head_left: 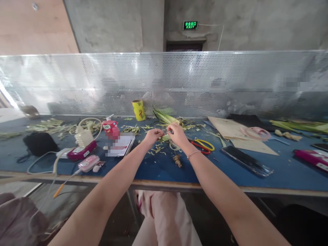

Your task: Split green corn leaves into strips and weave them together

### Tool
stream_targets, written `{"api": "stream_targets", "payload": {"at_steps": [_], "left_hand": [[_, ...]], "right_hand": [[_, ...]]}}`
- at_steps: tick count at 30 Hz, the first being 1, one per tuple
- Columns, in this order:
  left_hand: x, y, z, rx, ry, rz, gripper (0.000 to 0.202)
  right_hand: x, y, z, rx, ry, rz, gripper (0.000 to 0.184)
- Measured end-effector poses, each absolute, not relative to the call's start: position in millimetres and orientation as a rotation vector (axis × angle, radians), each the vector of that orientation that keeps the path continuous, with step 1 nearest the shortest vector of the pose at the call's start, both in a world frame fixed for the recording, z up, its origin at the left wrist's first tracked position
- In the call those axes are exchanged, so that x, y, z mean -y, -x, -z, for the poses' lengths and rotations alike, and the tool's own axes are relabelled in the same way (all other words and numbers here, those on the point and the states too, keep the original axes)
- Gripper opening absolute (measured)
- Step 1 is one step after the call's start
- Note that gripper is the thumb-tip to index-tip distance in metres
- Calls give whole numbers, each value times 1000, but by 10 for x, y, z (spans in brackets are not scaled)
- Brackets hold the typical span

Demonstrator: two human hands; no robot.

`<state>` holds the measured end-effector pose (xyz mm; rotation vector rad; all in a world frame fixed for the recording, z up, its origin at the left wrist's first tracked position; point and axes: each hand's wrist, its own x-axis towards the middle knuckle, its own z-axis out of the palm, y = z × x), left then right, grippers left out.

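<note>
Over the middle of the table, my left hand (154, 135) and my right hand (176, 132) meet nearly fingertip to fingertip, both pinched closed. Between them is a small pale green leaf strip (165, 138); its ends are hidden by the fingers. Just beyond lies a bundle of long green leaves (166, 118). Scissors with red and yellow handles (205, 145) rest right of my right wrist. Below the hands sit leaf scraps (156, 149) and a small brown, dry-looking bundle (177, 160). A clear ring (174, 147), perhaps tape, is partly covered by my right hand.
A yellow can-like cylinder (138, 110) stands near the perforated metal screen (102, 75). To the left are a red pump bottle (110, 127), a tablet (120, 146) and a pink device (89, 163) with cables. A phone (246, 160) and brown paper sheets (225, 128) lie right.
</note>
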<state>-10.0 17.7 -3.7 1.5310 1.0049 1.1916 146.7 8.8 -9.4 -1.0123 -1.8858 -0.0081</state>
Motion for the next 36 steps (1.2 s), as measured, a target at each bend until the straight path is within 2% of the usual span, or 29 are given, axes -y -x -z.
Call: {"api": "stream_targets", "payload": {"at_steps": [4, 11, 19, 28, 36], "left_hand": [[-209, 95, 54, -1026, -1571, -1206, 20], [-180, 74, 54, -1007, -1474, -1172, 12], [-195, 49, 80, -1014, -1419, -1099, 16], [-159, 46, 52, -1019, -1435, -1120, 15], [-199, 84, 52, -1106, -1585, -1183, 9]], "right_hand": [[-98, -1453, 129, 1932, 1031, -53, 20], [-81, -1435, 121, 1964, 1121, -133, 14], [-78, -1451, 113, 2054, 1186, -18, 8], [-115, -1452, 150, 2077, 1237, 22, 12], [-177, -1436, 189, 1920, 1143, -109, 8]]}}
